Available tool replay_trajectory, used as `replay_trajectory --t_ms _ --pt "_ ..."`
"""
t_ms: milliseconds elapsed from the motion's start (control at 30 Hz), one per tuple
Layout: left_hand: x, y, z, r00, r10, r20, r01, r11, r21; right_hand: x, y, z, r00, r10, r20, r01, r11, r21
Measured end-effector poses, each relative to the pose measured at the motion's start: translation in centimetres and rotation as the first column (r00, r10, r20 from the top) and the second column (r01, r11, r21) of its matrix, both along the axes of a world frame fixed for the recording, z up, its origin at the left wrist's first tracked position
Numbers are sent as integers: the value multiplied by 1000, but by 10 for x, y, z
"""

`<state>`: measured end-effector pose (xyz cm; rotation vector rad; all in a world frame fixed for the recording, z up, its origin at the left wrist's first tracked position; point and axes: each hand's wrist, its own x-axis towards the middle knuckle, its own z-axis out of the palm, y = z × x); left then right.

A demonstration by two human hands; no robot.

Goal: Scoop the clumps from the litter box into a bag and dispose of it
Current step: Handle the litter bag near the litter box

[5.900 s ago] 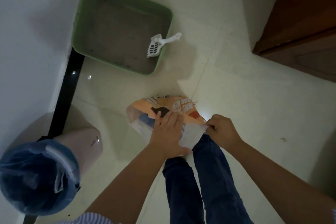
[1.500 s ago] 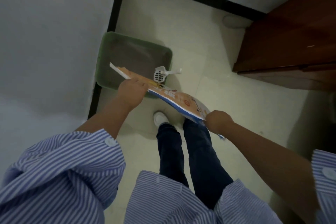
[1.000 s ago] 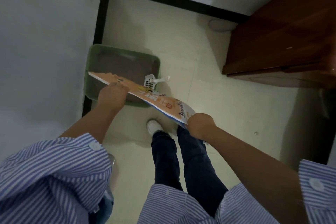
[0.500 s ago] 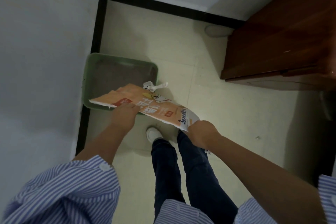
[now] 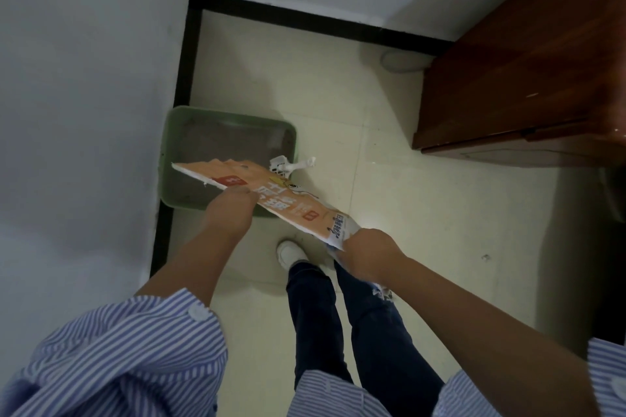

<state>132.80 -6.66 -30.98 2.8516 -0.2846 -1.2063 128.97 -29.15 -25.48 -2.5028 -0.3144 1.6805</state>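
The orange bag [image 5: 271,195] is stretched flat above the green litter box [image 5: 176,159], left of centre in the frame, its long axis running from upper left down to lower right. The left hand [image 5: 230,210] pinches its near edge over the box; the right hand [image 5: 367,252] grips the lower-right end. The white scoop [image 5: 293,166] rests on the box's right rim, just beyond the bag and nearer the left hand.

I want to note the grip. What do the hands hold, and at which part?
Both hold the orange bag: the left hand grips its near long edge toward the torn end, the right hand grips the opposite end.
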Motion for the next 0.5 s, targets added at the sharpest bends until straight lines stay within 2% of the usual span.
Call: replay_trajectory --t_ms 100,300,500 --pt "2 -3 1 1000 -3 6 3 1000 17 0 -2 4 999 42 2 -42 999 21" --pt "1 -11 4 1000 -18 -4 18 1000 -14 -10 -6 16 998 -64 -16 65 993 96" --pt "0 -14 3 1000 -25 -9 25 999 -47 -18 -10 14 998 -63 18 62 996 61"
